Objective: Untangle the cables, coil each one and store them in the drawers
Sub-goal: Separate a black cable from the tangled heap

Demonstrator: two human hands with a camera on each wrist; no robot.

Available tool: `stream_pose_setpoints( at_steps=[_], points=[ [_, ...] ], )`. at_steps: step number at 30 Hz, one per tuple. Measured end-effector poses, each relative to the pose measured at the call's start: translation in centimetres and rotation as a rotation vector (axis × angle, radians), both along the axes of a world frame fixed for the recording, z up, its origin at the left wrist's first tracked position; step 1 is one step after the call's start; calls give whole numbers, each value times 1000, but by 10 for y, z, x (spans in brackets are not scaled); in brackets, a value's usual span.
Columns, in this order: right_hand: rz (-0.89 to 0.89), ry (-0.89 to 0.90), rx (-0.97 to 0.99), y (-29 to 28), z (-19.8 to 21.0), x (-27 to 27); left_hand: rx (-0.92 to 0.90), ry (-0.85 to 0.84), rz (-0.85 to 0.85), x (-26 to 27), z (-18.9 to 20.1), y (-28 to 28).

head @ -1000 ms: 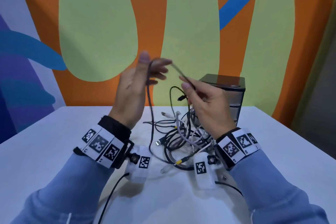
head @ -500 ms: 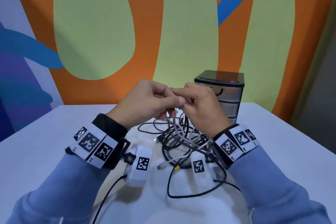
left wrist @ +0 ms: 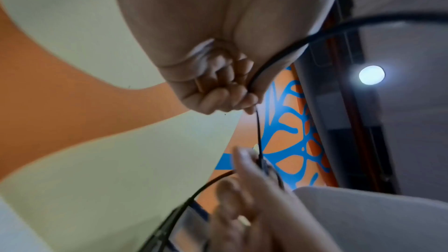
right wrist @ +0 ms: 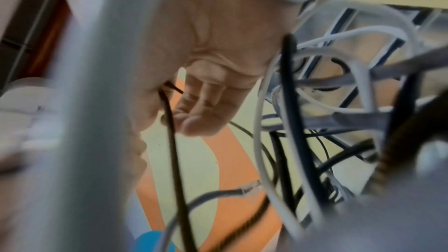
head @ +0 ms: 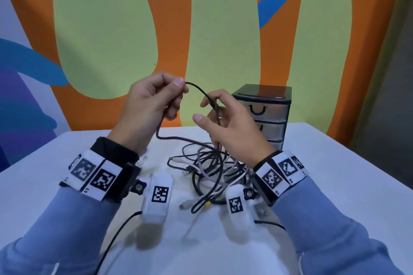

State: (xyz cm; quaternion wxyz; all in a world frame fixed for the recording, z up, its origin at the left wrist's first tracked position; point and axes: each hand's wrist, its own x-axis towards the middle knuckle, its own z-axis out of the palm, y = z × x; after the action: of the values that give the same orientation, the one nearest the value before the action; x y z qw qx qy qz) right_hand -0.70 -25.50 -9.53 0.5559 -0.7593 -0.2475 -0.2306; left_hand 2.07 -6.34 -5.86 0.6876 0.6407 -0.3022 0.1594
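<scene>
While the drawers (head: 263, 109) stand shut, left grip (head: 149, 105) pinches the black cable (head: 199, 88), right grip (head: 232, 123) spread.

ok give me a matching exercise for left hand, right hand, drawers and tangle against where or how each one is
1 left hand
2 right hand
3 drawers
4 tangle

a shut, at back of table
b heaped mid-table
c pinches black cable
d fingers loose, thumb off cable

Pairs: 1-c, 2-d, 3-a, 4-b

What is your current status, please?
Left hand pinches thin black cable, right hand loose around it. Other cables tangled on white table. Grey plastic drawers shut.
</scene>
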Motion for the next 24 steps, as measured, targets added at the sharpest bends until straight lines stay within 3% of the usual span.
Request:
stream_pose_setpoints(
  at_steps=[3,6,9,12,16,18,20,22,24],
  points=[
    [32,63,190,-1,1,-2,123,1,159,12,-6,5],
    [-84,63,283,-11,0,5,-47,54,327,18,-2,14],
    [-208,83,140,-14,-6,11,-214,79,456,25,1,28],
    [-362,158,-76,-15,-12,14,-22,71,581,32,-3,41],
    [-512,68,-203,-21,-11,16,300,-7,862,30,-7,45],
    [-433,-52,-169,-21,-5,9,269,-7,892,31,-7,46],
    [-229,-123,-71,-14,4,-6,99,37,821,37,-7,50],
    [21,10,-75,-4,11,-19,-80,78,791,41,-5,54],
    [160,247,-293,4,8,-22,-238,77,785,40,0,55]
  ],
)
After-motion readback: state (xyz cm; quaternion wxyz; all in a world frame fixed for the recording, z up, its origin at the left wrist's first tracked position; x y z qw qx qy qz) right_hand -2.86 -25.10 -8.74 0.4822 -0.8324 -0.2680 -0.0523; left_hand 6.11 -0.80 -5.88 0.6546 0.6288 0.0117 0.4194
